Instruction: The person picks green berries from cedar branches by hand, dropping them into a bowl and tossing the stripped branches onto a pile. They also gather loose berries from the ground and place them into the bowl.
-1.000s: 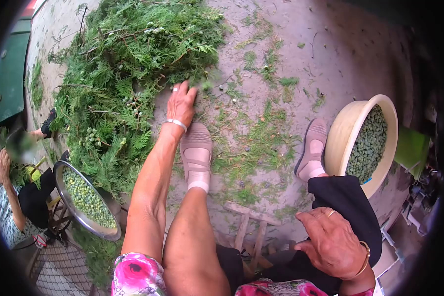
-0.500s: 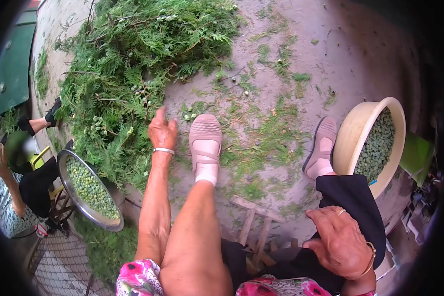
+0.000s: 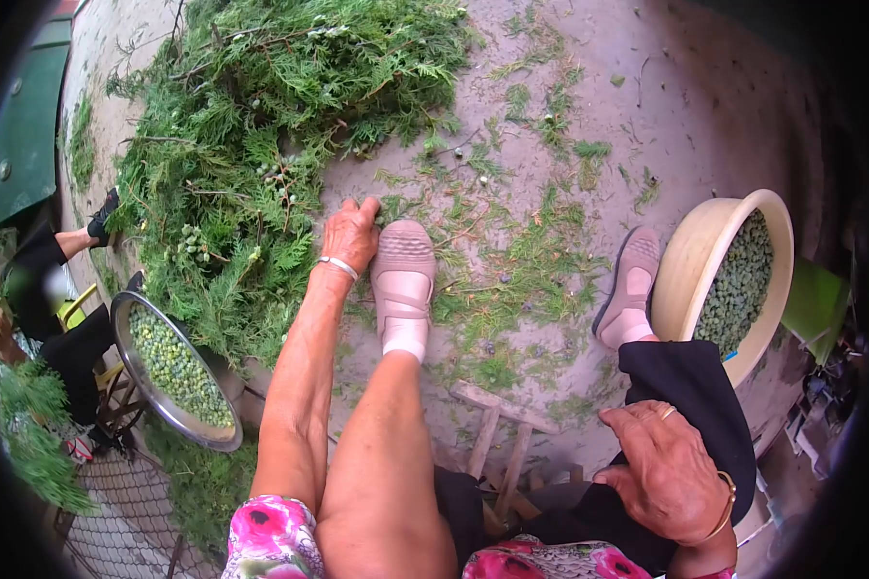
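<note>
My left hand (image 3: 350,236) reaches down to the ground beside my left shoe (image 3: 404,280), its fingers closed at a small green sprig (image 3: 396,206). To its left and above lies a large heap of green branches (image 3: 251,145) bearing small round cones. Over my right thigh rests my right hand (image 3: 668,473), its fingers curled and the palm side hidden; whether it holds anything does not show. A cream tub (image 3: 690,261) of small green cones (image 3: 739,285) stands by my right shoe (image 3: 630,285).
A metal basin (image 3: 224,442) of green cones stands at the left, near a seated person (image 3: 77,352) with a green branch (image 3: 34,425). Loose sprigs (image 3: 521,280) litter the ground between my feet. A wooden stool frame (image 3: 502,420) lies below.
My left hand has moved from the heap's edge rightward to the sprig by my shoe, and its fingers have closed. The other person's branch has come down into view. My right hand stays put.
</note>
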`<move>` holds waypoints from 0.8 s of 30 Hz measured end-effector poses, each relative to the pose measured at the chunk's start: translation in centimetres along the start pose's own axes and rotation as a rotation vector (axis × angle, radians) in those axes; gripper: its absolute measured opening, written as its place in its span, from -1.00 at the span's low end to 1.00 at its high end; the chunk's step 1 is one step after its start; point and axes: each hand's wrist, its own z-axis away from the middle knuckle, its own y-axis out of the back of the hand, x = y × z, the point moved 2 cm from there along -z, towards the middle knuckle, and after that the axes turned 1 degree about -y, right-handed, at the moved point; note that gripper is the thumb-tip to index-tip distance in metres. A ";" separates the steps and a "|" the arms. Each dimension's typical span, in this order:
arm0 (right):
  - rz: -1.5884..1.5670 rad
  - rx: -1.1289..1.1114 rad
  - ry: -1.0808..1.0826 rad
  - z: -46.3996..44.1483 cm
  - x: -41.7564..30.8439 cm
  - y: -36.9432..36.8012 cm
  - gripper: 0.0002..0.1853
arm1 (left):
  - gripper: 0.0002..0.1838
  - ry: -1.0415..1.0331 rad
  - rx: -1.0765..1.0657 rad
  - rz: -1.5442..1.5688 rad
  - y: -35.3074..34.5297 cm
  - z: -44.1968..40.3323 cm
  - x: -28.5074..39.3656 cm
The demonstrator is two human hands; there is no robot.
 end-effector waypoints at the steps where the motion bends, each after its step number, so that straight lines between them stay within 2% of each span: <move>1: -0.005 0.003 0.000 0.0 0.0 0.0 -0.36 | -0.63 0.001 -0.001 0.000 -0.4 0.0 -0.6; 3: -0.004 0.003 -0.003 0.0 0.1 0.0 -0.37 | -0.72 -0.049 0.284 0.184 -0.2 0.4 -1.8; 4: -0.003 0.007 -0.004 0.0 0.2 -0.1 -0.37 | -0.84 0.097 0.306 0.315 -0.5 0.9 -2.5; 5: -0.004 0.007 -0.003 0.0 0.2 -0.1 -0.37 | -0.84 0.097 0.306 0.314 0.2 1.2 -2.5; 7: -0.010 0.010 -0.016 0.1 0.1 0.0 -0.37 | -0.89 0.622 0.286 1.116 1.2 2.2 -3.1; 8: -0.012 0.010 -0.016 0.1 0.2 0.0 -0.37 | -0.93 0.708 0.356 1.408 1.9 2.5 -2.8; 11: -0.017 0.002 -0.026 0.2 0.5 -0.2 -0.38 | -0.84 0.751 0.323 1.509 1.5 2.8 -2.8; 12: -0.017 0.002 -0.025 0.2 0.5 -0.2 -0.38 | -0.78 0.757 0.262 1.372 1.1 2.5 -2.5; 15: -0.010 0.007 -0.015 0.0 0.1 -0.1 -0.38 | -0.81 0.663 0.107 1.059 -0.3 0.9 -0.5; 16: -0.005 0.012 -0.004 -0.1 0.0 -0.1 -0.38 | -0.87 0.624 0.124 0.892 -0.5 0.3 0.3; 17: -0.003 0.014 -0.008 -0.1 0.0 0.0 -0.38 | -0.87 0.622 0.123 0.896 -1.2 -0.1 -0.2; 19: -0.020 0.011 -0.004 -0.1 0.1 0.0 -0.38 | -0.93 0.252 0.136 0.138 -2.5 -1.2 -0.8; 21: -0.016 0.012 -0.007 -0.1 0.2 0.1 -0.38 | -0.94 0.252 0.078 0.131 -0.4 -1.9 0.3; 23: -0.015 0.016 -0.018 0.1 0.5 0.1 -0.38 | -0.91 0.553 0.002 1.097 1.4 -2.3 0.8; 24: -0.020 0.017 -0.017 0.3 0.6 0.2 -0.38 | -0.85 0.519 0.030 1.423 2.1 -2.4 1.2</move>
